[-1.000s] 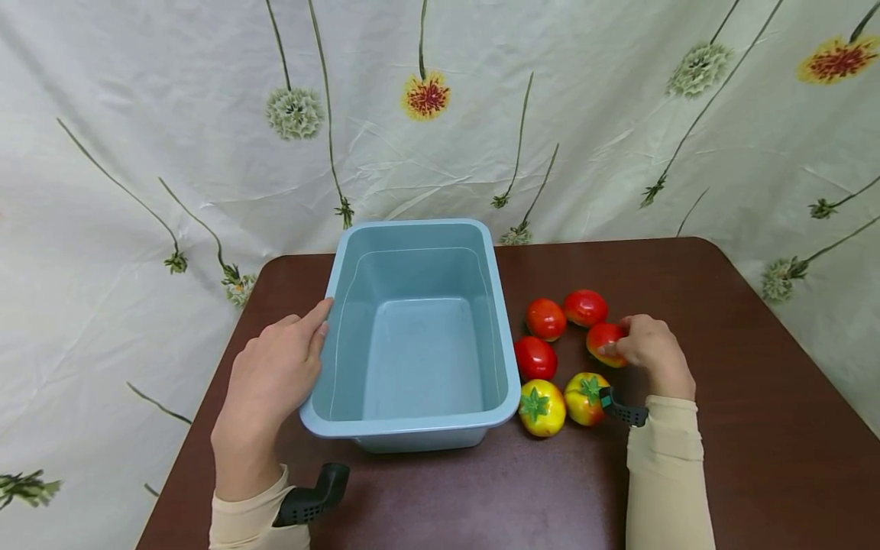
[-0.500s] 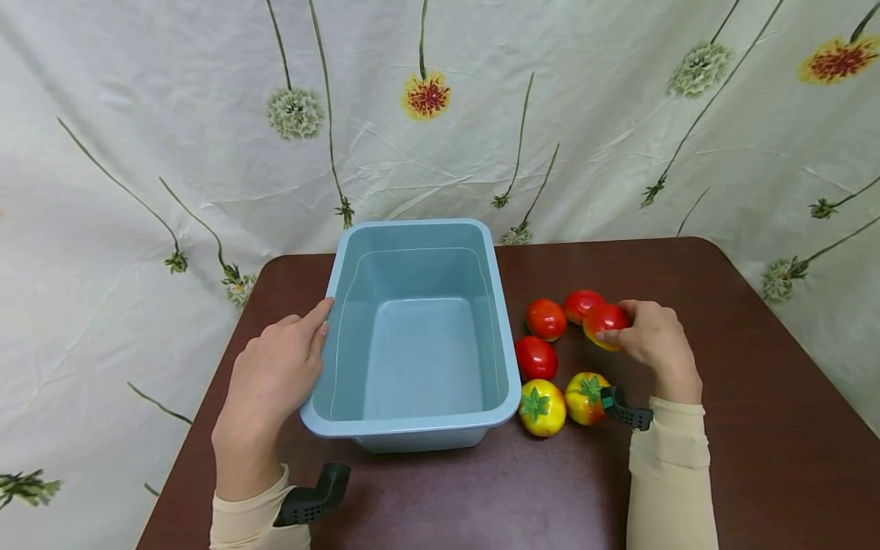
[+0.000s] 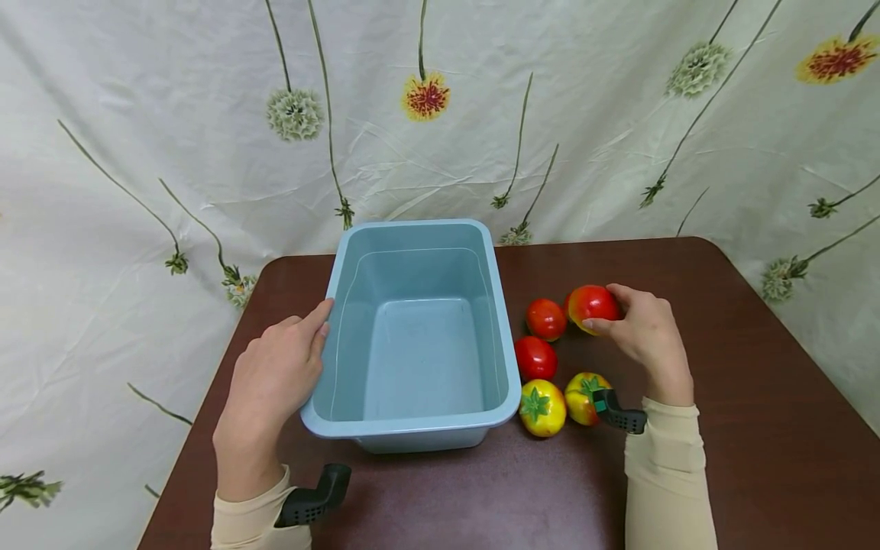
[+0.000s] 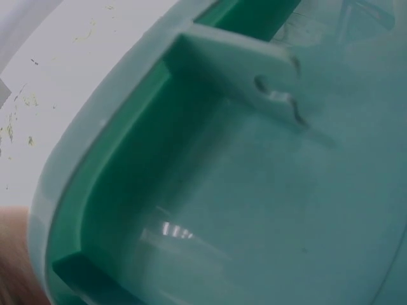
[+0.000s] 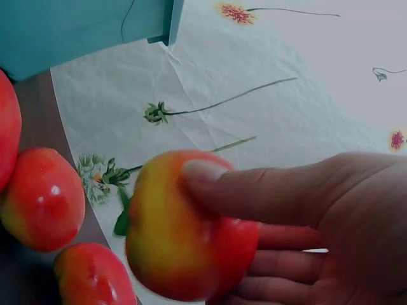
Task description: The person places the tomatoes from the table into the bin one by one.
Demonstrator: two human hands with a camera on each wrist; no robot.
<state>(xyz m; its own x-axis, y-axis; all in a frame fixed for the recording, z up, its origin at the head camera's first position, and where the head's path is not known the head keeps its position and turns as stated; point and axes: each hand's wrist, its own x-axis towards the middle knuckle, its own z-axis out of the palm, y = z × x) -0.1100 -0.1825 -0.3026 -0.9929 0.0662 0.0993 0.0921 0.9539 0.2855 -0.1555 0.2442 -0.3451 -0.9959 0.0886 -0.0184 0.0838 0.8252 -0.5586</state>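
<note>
My right hand [image 3: 645, 327] holds a glossy red tomato [image 3: 593, 304] with a yellow underside, raised over the table. In the right wrist view the thumb presses on the yellow side of this tomato [image 5: 168, 235], and the other fingers lie behind it. A second red tomato behind it is mostly hidden in the head view. Two more red tomatoes [image 3: 546, 319] lie to its left. My left hand [image 3: 278, 370] rests at the left rim of a light blue plastic basin [image 3: 507, 351], index finger straight on the rim; some fingers are hidden.
Two yellow-red tomatoes [image 3: 542, 408] with green leafy tops lie by the basin's near right corner, one partly behind the right wrist camera [image 3: 619, 412]. The dark brown table [image 3: 742, 367] backs onto a white flowered cloth [image 3: 605, 145].
My right hand has lifted the tomato off the table and moved it a little left and away, so it now covers most of the tomato behind. My left hand has stayed at the rim.
</note>
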